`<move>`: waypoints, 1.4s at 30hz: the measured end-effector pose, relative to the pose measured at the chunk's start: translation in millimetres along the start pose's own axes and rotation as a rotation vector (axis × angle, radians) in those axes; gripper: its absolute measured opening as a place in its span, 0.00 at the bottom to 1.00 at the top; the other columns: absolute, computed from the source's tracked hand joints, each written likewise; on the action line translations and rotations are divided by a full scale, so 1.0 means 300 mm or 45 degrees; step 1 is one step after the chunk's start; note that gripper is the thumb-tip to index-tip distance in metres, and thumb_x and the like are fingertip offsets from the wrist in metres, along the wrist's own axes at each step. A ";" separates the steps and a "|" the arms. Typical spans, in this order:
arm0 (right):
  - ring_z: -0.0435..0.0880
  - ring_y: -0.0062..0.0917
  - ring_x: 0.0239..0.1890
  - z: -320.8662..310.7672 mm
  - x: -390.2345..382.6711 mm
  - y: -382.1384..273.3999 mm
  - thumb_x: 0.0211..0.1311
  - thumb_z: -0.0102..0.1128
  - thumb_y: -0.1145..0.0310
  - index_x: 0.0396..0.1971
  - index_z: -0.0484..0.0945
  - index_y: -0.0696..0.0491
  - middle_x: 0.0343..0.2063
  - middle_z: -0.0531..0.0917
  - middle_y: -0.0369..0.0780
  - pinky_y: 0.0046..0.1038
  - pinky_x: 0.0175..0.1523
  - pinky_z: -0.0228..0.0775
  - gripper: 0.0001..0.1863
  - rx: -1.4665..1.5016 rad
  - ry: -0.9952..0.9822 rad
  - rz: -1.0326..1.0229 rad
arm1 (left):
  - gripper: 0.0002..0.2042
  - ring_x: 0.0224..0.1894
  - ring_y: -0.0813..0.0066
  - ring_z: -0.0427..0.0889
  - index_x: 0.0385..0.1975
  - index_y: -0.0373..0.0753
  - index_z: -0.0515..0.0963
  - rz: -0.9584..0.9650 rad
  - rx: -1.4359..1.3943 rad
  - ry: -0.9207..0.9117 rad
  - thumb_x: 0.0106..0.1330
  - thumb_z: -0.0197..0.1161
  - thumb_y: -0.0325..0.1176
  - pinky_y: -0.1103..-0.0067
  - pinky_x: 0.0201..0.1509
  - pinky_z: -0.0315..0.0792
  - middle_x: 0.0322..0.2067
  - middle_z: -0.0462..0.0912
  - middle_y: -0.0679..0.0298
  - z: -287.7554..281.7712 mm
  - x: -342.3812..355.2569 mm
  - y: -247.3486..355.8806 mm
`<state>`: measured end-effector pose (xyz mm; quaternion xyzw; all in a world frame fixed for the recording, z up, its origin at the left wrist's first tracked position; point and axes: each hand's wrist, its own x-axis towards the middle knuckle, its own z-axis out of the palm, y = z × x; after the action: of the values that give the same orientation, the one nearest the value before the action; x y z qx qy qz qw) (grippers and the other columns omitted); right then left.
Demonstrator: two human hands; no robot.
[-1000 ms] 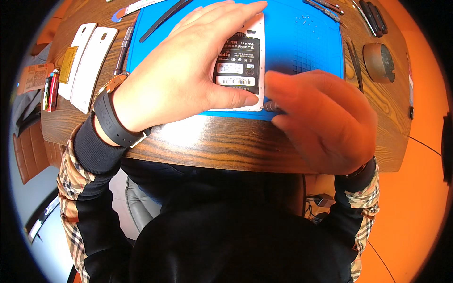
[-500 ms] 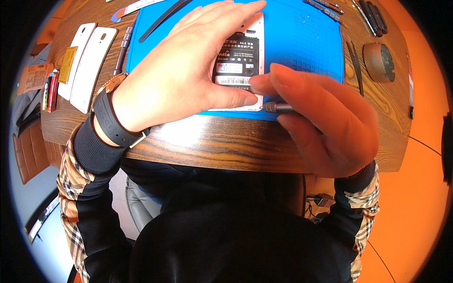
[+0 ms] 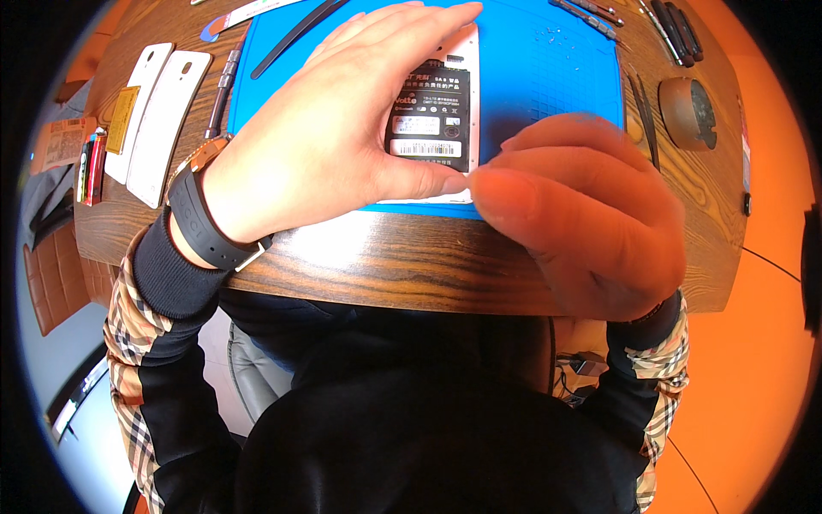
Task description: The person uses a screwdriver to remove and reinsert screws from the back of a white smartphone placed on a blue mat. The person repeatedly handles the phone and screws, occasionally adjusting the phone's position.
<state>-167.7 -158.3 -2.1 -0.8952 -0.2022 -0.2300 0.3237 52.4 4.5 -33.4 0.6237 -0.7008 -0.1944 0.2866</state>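
An opened smartphone (image 3: 432, 104), its black labelled battery exposed within a white frame, lies on the blue work mat (image 3: 561, 81). Across its left side rests my left hand (image 3: 317, 133), steadying it, with the thumb along the near end and the fingers stretched over the far end. My right hand (image 3: 591, 214) is closed in a pinch at the phone's near right corner. Its fingers now hide the slim grey screwdriver that showed in them half a second ago. Where the tip touches cannot be seen.
Two white phone covers (image 3: 169, 124) lie at left near red and black tubes (image 3: 92, 167). A black strip (image 3: 300, 36) crosses the mat's far left. Tiny screws (image 3: 555, 36) lie far right on the mat. Tweezers (image 3: 644, 120) and a round brown dish (image 3: 687, 113) are at right.
My right hand has rolled its fingers, the thumb and fingertips shifting over the phone's near right corner and covering the screwdriver. My left hand and the phone have hardly moved.
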 end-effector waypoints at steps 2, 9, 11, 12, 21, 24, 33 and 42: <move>0.90 0.42 0.44 -0.014 -0.004 -0.004 0.57 0.75 0.86 0.58 0.87 0.62 0.44 0.92 0.49 0.37 0.47 0.85 0.26 -0.066 -0.098 0.029 | 0.56 0.74 0.40 0.72 0.83 0.24 0.54 0.031 0.039 0.024 0.64 0.85 0.45 0.58 0.80 0.66 0.70 0.70 0.35 0.003 -0.003 -0.002; 0.88 0.41 0.44 0.001 -0.007 -0.010 0.54 0.78 0.84 0.58 0.87 0.58 0.44 0.92 0.47 0.38 0.48 0.85 0.27 0.020 -0.057 0.123 | 0.55 0.75 0.38 0.71 0.82 0.25 0.55 0.044 0.034 0.036 0.64 0.85 0.45 0.58 0.81 0.66 0.71 0.70 0.34 0.005 0.000 -0.009; 0.88 0.41 0.44 0.004 -0.007 0.003 0.54 0.78 0.84 0.59 0.87 0.58 0.45 0.93 0.47 0.38 0.48 0.84 0.29 -0.021 -0.026 0.037 | 0.55 0.75 0.38 0.71 0.82 0.25 0.55 -0.009 0.036 0.014 0.64 0.85 0.45 0.58 0.81 0.66 0.71 0.70 0.34 0.006 -0.005 -0.005; 0.88 0.41 0.44 -0.005 -0.007 0.003 0.54 0.78 0.84 0.60 0.86 0.58 0.46 0.93 0.47 0.38 0.49 0.84 0.29 -0.032 -0.021 0.001 | 0.55 0.75 0.38 0.71 0.82 0.25 0.55 -0.011 0.039 0.015 0.64 0.85 0.45 0.58 0.81 0.66 0.71 0.70 0.34 0.006 -0.007 -0.005; 0.87 0.40 0.45 -0.017 -0.003 -0.012 0.55 0.79 0.83 0.58 0.87 0.59 0.44 0.92 0.46 0.38 0.49 0.83 0.28 -0.002 -0.090 0.129 | 0.55 0.74 0.39 0.72 0.82 0.25 0.56 -0.021 0.012 0.021 0.64 0.85 0.46 0.58 0.80 0.66 0.70 0.71 0.35 -0.007 0.000 0.024; 0.87 0.40 0.45 -0.025 0.005 -0.007 0.57 0.78 0.82 0.59 0.87 0.60 0.46 0.93 0.47 0.37 0.50 0.83 0.27 -0.093 -0.101 0.034 | 0.55 0.74 0.39 0.72 0.82 0.25 0.56 0.020 -0.037 0.068 0.64 0.85 0.46 0.58 0.80 0.66 0.70 0.71 0.34 -0.013 -0.019 0.048; 0.86 0.39 0.45 -0.014 -0.003 -0.009 0.58 0.78 0.81 0.60 0.87 0.57 0.46 0.93 0.45 0.36 0.49 0.84 0.26 -0.029 -0.108 0.065 | 0.55 0.76 0.38 0.70 0.82 0.24 0.56 -0.028 0.042 0.016 0.64 0.85 0.46 0.57 0.82 0.64 0.72 0.69 0.33 -0.007 -0.002 0.029; 0.86 0.38 0.43 0.002 -0.013 0.001 0.57 0.78 0.82 0.59 0.87 0.56 0.46 0.92 0.45 0.35 0.47 0.83 0.27 -0.001 -0.039 0.075 | 0.56 0.78 0.37 0.69 0.82 0.24 0.56 0.010 0.058 0.035 0.63 0.85 0.46 0.57 0.83 0.63 0.73 0.69 0.32 -0.015 0.006 0.053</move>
<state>-170.5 -158.9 -4.6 -0.9044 -0.1806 -0.2066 0.3269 43.2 5.5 -19.7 0.6298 -0.7035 -0.1686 0.2829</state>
